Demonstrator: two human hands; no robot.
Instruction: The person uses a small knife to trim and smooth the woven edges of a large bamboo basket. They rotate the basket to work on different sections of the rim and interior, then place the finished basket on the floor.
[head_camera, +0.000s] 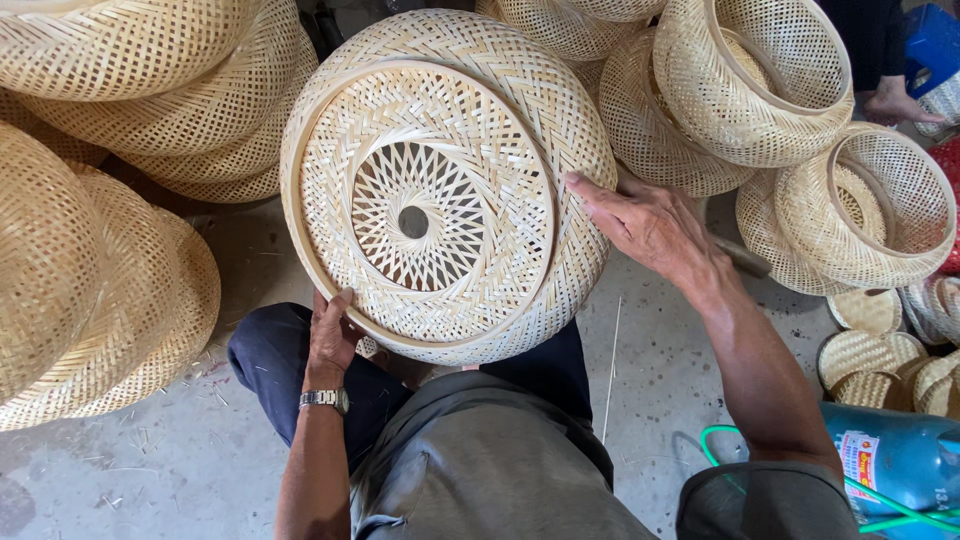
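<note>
A round woven bamboo basket (540, 110) stands tilted on its side over my lap, its open mouth facing me, showing a spiral lattice bottom with a small centre hole. My left hand (330, 335), with a metal wristwatch, grips the lower left rim from below. My right hand (640, 220) lies flat on the basket's right outer wall, fingers spread along the weave.
Stacks of similar woven baskets (110, 250) rise on the left and at the top left. More baskets (760, 80) lie at the upper right, small woven discs (865, 310) at the right. A blue gas cylinder (900, 460) with green hose stands at the lower right. Another person's bare foot (895, 100) shows at the top right.
</note>
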